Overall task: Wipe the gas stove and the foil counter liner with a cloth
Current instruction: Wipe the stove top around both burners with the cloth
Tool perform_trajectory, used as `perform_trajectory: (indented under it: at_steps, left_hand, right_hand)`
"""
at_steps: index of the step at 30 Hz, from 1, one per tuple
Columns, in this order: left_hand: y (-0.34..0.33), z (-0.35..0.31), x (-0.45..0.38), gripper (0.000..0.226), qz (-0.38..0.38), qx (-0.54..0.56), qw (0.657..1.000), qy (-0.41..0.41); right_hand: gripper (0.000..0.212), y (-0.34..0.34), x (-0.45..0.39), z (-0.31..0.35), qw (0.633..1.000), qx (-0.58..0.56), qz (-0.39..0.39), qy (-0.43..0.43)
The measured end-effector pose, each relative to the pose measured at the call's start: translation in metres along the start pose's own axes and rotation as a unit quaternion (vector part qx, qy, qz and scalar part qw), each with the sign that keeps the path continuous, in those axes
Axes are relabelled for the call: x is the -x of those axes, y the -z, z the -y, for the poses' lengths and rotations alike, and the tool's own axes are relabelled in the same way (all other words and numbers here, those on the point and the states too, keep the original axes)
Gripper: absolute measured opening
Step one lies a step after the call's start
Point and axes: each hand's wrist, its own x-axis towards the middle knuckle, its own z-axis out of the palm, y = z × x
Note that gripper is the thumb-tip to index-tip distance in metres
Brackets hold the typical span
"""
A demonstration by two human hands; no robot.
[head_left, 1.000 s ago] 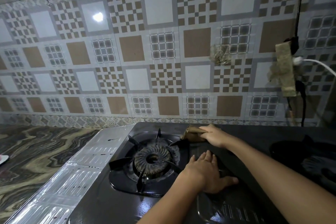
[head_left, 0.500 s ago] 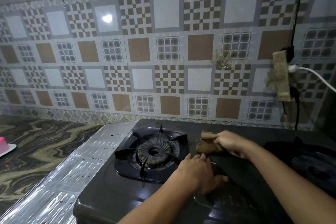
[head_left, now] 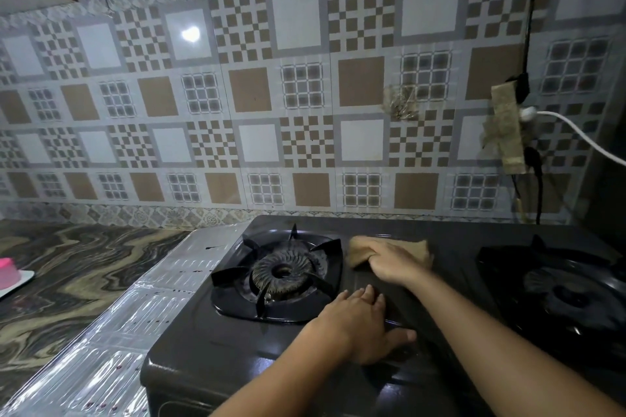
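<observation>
- Nearest to us, our left hand (head_left: pixel 360 325) lies flat on the black enamelled gas stove top (head_left: pixel 216 345). Its fingers (head_left: pixel 367 294) are straight and close together with the thumb spread to the right. It holds nothing and seems only to steady us.
- Just beyond those fingers, our right hand (head_left: pixel 394 262) presses down on the crumpled tan cloth (head_left: pixel 359 249). The fingers are curled over it, gripping it against the stove.
- The cloth's long axis runs left to right across the strip between the two burners. It sticks out past the right hand on both sides, more so on the left.
- The right hand is the one on the cloth, so we judge the next wipe is its job. The bare strip lies back toward us from its fingers, and the left hand rests in that path.
- Left of both hands sits the round, ridged, sooty burner with its black pan support (head_left: pixel 281 272). The second burner (head_left: pixel 569 294) lies right of the right forearm.
- Farther left of the left fingers, the shiny embossed foil liner (head_left: pixel 135 315) covers the desk beside the stove. It carries small dark specks and looks not yet wiped, in our judgement.
- Beyond it to the left is the marbled desk surface (head_left: pixel 67 267).
- Farthest, the patterned tile wall (head_left: pixel 257 95).
- We can read no brand, label or writing anywhere.
</observation>
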Motion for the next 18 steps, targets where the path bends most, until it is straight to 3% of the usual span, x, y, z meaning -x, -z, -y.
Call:
perform_trajectory:
  at_steps: [7,12,14,16,18]
  left_hand:
    - [-0.002,0.001,0.0,0.085,-0.005,0.019,1.0,0.002]
    - [-0.008,-0.001,0.012,0.084,-0.026,0.024,0.999,-0.004]
    - [-0.009,-0.002,0.021,0.083,-0.03,0.04,0.999,-0.01]
    - [-0.009,-0.001,0.029,0.083,-0.033,0.043,0.998,-0.009]
    - [-0.009,0.0,0.032,0.082,-0.032,0.043,0.999,-0.001]
  right_hand:
    - [0.044,0.02,0.03,-0.005,0.997,0.065,0.016,0.031]
    - [0.018,0.046,0.048,-0.02,0.996,0.01,0.084,0.034]
    - [0.018,0.063,0.051,-0.026,0.994,-0.026,0.102,0.028]
    - [0.024,0.078,0.051,-0.028,0.997,-0.061,0.044,0.015]
    - [0.019,0.082,0.045,-0.028,0.992,-0.108,-0.063,0.003]
